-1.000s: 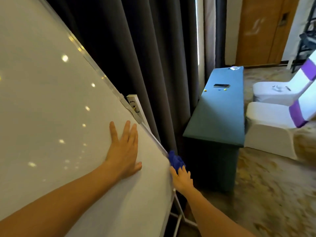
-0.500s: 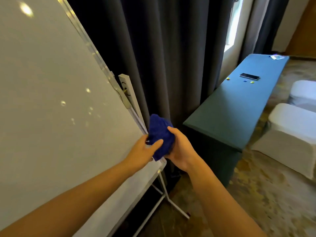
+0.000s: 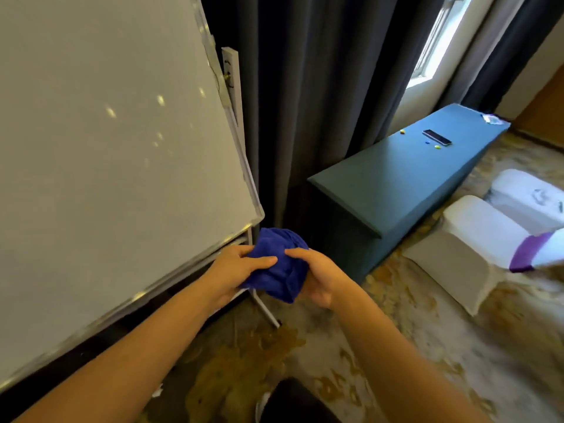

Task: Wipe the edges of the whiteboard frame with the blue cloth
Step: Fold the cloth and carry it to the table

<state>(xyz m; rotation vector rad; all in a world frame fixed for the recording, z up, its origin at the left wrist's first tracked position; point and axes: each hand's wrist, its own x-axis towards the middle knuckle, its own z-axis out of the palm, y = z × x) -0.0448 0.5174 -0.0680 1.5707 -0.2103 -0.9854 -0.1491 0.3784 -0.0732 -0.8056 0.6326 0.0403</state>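
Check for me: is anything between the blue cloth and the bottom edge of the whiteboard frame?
Nothing visible. The blue cloth, held in both the left hand and the right hand, sits just below the frame's lower right corner, with open space up to the bottom edge.

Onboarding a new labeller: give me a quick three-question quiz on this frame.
1. True or false: the blue cloth is pressed against the whiteboard frame.
2. Which hands hold the cloth? A) left only B) right only C) both
3. Fill in: the phone lies on the green ____.

Key: 1 false, it is held just off the frame's lower corner. 2 C, left hand and right hand. 3 table.
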